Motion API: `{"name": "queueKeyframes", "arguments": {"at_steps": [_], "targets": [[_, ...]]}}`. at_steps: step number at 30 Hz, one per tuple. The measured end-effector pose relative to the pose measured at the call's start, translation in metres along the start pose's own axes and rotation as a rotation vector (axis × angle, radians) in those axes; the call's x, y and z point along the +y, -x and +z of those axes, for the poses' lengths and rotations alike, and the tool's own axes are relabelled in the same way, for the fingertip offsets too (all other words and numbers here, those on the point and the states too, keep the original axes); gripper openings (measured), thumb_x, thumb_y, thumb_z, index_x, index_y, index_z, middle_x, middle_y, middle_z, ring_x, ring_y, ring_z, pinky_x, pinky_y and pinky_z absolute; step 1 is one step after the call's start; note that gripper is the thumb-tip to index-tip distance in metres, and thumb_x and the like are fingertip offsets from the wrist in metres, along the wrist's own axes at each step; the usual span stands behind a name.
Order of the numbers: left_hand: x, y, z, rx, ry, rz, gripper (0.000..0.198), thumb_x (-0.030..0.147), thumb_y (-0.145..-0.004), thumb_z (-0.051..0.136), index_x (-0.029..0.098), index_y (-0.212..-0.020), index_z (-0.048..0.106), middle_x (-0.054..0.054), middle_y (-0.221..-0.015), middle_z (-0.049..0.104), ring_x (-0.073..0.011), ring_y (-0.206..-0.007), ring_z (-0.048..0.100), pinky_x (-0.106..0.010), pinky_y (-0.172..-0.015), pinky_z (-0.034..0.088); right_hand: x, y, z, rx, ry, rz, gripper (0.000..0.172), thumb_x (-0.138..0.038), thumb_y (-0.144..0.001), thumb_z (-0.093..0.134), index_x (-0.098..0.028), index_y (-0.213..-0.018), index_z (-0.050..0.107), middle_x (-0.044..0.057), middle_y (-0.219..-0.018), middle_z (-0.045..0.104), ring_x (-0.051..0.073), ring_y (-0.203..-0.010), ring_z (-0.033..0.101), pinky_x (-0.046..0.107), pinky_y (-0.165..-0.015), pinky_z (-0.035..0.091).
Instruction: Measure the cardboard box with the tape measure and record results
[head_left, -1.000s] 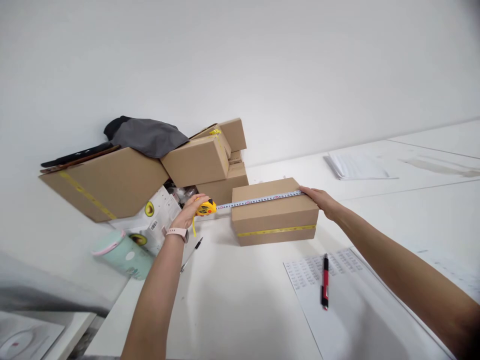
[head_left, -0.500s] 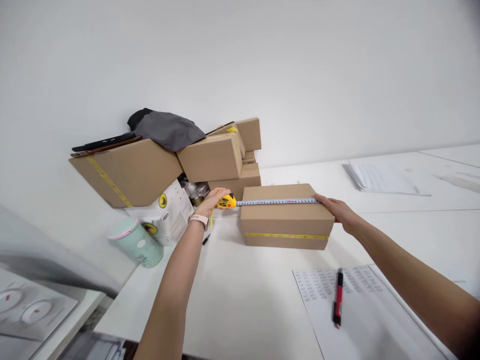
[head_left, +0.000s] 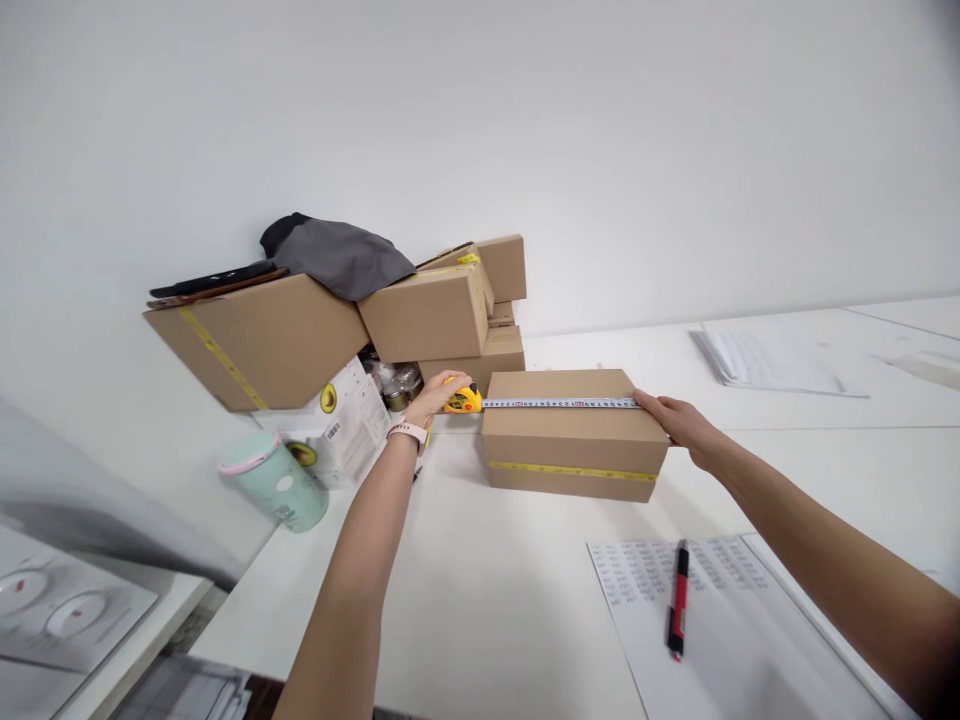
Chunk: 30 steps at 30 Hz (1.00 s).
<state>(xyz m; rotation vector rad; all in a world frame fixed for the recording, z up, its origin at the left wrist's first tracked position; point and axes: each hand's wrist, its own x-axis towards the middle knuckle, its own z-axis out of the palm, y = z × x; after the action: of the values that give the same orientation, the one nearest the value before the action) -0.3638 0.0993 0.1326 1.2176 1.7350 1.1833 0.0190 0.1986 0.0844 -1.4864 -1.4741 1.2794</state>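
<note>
A brown cardboard box [head_left: 570,430] with yellow tape round its side lies on the white table. My left hand [head_left: 433,398] is closed round a yellow and black tape measure [head_left: 463,397] just off the box's left end. From it the white measuring blade [head_left: 555,403] runs along the box's top to the right edge. There my right hand [head_left: 679,420] pinches the blade's end against the box corner, its thumb on top and its other fingers mostly hidden behind the edge.
Stacked cardboard boxes [head_left: 427,310] with a grey cloth [head_left: 341,258] stand at the back left. A mint green cup [head_left: 277,485] is near the left edge. On printed paper [head_left: 637,620] at the front lies a red and black pen [head_left: 679,600]. More papers [head_left: 757,360] lie behind on the right.
My left hand and the tape measure have moved slightly right, closer to the box's left end, so less blade is out. My right hand stays at the box's right edge.
</note>
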Motion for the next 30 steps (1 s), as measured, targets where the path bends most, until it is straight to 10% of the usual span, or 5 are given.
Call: {"name": "queueKeyframes", "arguments": {"at_steps": [13, 17, 21, 26, 30], "targets": [[0.037, 0.072, 0.0, -0.216, -0.003, 0.047, 0.058, 0.036, -0.07, 0.089, 0.016, -0.121, 0.07, -0.011, -0.105, 0.076, -0.029, -0.103, 0.07, -0.038, -0.091, 0.054, -0.03, -0.012, -0.017, 0.13, 0.149, -0.3, 0.039, -0.059, -0.085, 0.06, -0.022, -0.073, 0.054, 0.006, -0.077, 0.063, 0.018, -0.069, 0.055, 0.032, -0.061, 0.046], [0.022, 0.147, 0.043, -0.497, 0.093, -0.037, 0.059, 0.052, -0.07, 0.083, 0.015, -0.115, 0.073, -0.012, -0.095, 0.075, -0.0243, -0.076, 0.07, -0.038, -0.067, 0.059, -0.053, -0.013, -0.011, -0.018, 0.195, -0.48, 0.045, -0.067, -0.087, 0.055, -0.023, -0.081, 0.06, 0.006, -0.087, 0.067, 0.02, -0.081, 0.059, 0.031, -0.068, 0.049], [-0.002, 0.195, 0.117, -0.462, 0.649, -0.193, 0.054, 0.056, -0.063, 0.087, 0.018, -0.097, 0.068, -0.007, -0.088, 0.067, -0.0171, -0.068, 0.064, -0.031, -0.058, 0.058, -0.072, -0.024, 0.025, -0.184, 0.434, -0.52, 0.05, -0.07, -0.092, 0.043, -0.023, -0.087, 0.062, 0.007, -0.097, 0.069, 0.023, -0.087, 0.062, 0.034, -0.075, 0.05], [0.015, 0.182, 0.163, -0.277, 0.807, -0.206, 0.047, 0.056, -0.07, 0.081, 0.015, -0.086, 0.064, -0.007, -0.09, 0.06, -0.0189, -0.076, 0.061, -0.034, -0.063, 0.061, -0.079, -0.061, 0.067, -0.026, 0.71, -0.502, 0.041, -0.052, -0.098, 0.04, -0.02, -0.09, 0.064, 0.017, -0.12, 0.067, 0.037, -0.125, 0.052, 0.052, -0.105, 0.038], [0.028, 0.164, 0.165, -0.237, 0.834, -0.276, 0.046, 0.054, -0.073, 0.076, 0.015, -0.093, 0.064, -0.007, -0.091, 0.059, -0.0194, -0.075, 0.06, -0.039, -0.063, 0.062, -0.073, -0.085, 0.072, 0.016, 0.741, -0.435, 0.038, -0.049, -0.097, 0.043, -0.018, -0.092, 0.066, 0.019, -0.112, 0.071, 0.037, -0.116, 0.06, 0.054, -0.1, 0.041]]}}
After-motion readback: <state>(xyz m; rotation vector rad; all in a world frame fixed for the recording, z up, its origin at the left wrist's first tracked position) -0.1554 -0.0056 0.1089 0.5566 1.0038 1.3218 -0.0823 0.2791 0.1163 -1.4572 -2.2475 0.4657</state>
